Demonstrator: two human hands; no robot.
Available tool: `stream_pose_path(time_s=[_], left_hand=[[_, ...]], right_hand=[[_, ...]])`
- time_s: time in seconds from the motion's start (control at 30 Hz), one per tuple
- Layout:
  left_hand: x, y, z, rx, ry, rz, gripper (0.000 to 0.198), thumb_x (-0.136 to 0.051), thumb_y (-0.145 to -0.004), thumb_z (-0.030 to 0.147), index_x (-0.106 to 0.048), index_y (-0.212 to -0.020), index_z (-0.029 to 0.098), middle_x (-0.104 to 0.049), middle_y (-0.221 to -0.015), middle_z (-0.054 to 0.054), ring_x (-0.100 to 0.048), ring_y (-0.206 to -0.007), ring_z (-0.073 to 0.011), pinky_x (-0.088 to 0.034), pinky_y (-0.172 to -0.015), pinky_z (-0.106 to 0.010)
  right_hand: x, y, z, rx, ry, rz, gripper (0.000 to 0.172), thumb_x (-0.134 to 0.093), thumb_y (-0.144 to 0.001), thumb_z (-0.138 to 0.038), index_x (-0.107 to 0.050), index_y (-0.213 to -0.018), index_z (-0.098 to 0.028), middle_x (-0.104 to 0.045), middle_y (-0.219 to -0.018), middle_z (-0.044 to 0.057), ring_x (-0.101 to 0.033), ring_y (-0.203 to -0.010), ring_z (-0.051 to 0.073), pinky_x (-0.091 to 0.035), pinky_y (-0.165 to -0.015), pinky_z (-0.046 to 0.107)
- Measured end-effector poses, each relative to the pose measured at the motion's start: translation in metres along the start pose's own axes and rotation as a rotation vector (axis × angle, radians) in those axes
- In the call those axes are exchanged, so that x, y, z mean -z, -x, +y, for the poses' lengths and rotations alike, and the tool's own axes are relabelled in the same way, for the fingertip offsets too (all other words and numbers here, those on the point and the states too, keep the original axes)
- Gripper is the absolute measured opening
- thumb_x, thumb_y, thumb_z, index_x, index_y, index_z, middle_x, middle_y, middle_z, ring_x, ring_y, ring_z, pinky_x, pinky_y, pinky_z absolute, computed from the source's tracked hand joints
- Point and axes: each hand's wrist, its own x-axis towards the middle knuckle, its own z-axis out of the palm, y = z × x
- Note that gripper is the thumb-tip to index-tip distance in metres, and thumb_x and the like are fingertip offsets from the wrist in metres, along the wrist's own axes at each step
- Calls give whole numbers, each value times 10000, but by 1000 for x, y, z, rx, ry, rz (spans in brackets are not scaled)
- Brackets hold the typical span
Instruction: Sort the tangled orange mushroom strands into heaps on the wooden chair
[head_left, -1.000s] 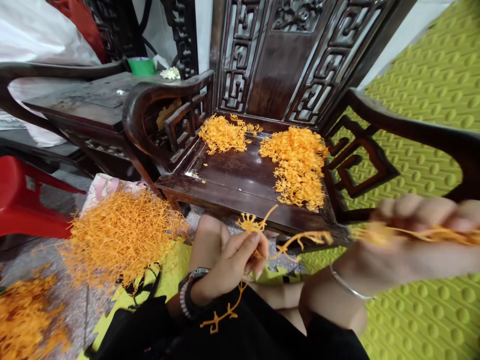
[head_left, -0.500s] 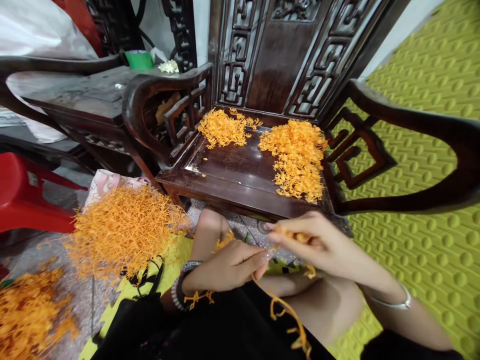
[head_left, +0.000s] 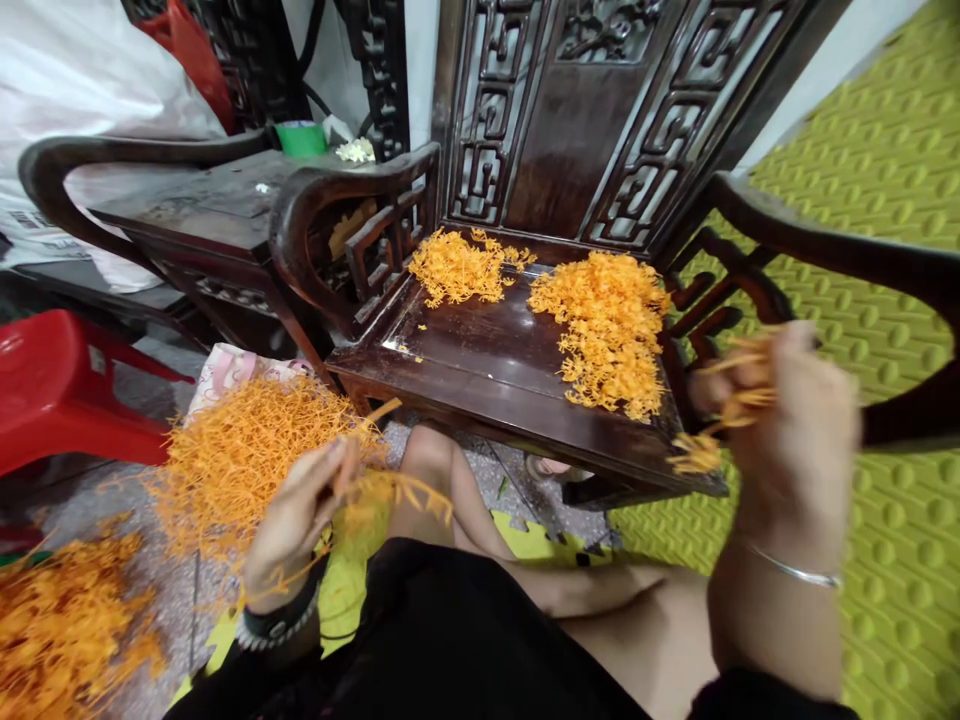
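My left hand (head_left: 296, 510) is pinching a few thin orange cordyceps-like strands (head_left: 397, 488) just above a large loose heap of the same strands (head_left: 255, 470) on the floor. My right hand (head_left: 795, 430) is raised near the chair's right arm, its fingers closed on a small orange tuft (head_left: 720, 420). Two more heaps lie on the dark carved wooden chair seat (head_left: 480, 350), one at the back left (head_left: 457, 268) and a larger one on the right (head_left: 607, 330). Another heap (head_left: 60, 630) sits at the bottom left corner.
A red plastic stool (head_left: 67, 390) stands at the left beside a dark wooden side table (head_left: 202, 205) holding a green tape roll (head_left: 301, 138). A green studded mat (head_left: 885, 200) covers the right side. A white plastic sack (head_left: 82, 70) is at the back left.
My hands have moved apart from their close position in front of the seat. The left went left over the floor heap, the right up and right, each with strands.
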Motion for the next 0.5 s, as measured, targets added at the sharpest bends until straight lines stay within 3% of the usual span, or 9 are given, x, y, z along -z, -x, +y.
stream_pose_path(time_s=[0.13,0.23,0.33,0.4,0.5], left_hand=[[4,-24,13,-159,350,74,360,-495,-934,323,-469,-609,171,-254,-423,76,-215,-404,-73,-334,-445,-180],[14,-46,19,-269,476,164,305,-391,-981,269,-530,-732,161,-286,-486,67,-282,-428,-74,-355,-481,-173],[32,-67,23,-344,588,245,345,-300,-1003,219,-501,-728,168,-318,-532,50,-328,-451,-73,-358,-499,-172],[42,-77,26,-346,667,230,381,-249,-1009,216,-480,-711,165,-328,-541,44,-339,-460,-74,-357,-496,-174],[49,-83,27,-324,748,180,400,-214,-1016,236,-485,-735,151,-328,-539,51,-340,-469,-69,-363,-502,-170]], right_hand=[[-21,-27,27,-199,-35,10,528,-520,-888,-533,-429,-502,-185,-394,-453,-16,-336,-395,64,-191,-433,282],[-25,-46,43,-376,-49,63,432,-586,-867,-454,-460,-551,-187,-385,-425,-37,-307,-367,57,-158,-442,285],[-19,-67,59,-547,35,5,311,-700,-787,-359,-526,-609,-173,-447,-450,-22,-356,-364,63,-151,-436,287],[-15,-77,71,-582,80,-28,291,-711,-774,-310,-539,-588,-165,-483,-470,6,-383,-362,70,-154,-424,293],[-11,-85,88,-481,92,-83,362,-666,-807,-302,-510,-505,-179,-465,-439,28,-362,-339,79,-152,-404,311]])
